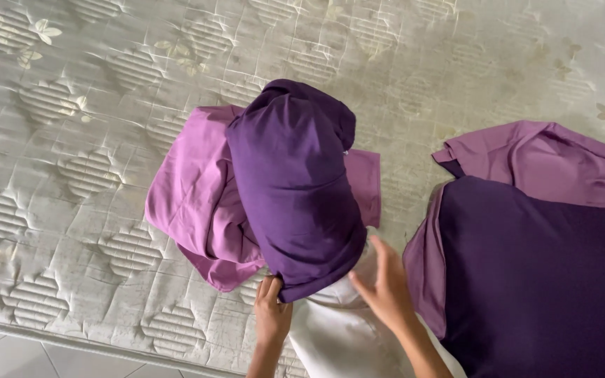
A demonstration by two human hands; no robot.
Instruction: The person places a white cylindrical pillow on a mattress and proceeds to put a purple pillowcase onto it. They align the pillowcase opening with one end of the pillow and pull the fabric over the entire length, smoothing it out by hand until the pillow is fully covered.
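Gripping the lower hem of the dark purple pillowcase (292, 189), our left hand (272, 313) is pinched shut on the fabric. Our right hand (385, 285) lies open, fingers spread, flat against the white pillow (337, 332) emerging below that hem. Beyond both hands we note the case partly filled, bulging upward. Right of the right hand sits a covered purple pillow (540, 273).

Two bare forearms, left grip (272, 313), right grip (384, 288), no sleeves, no rings
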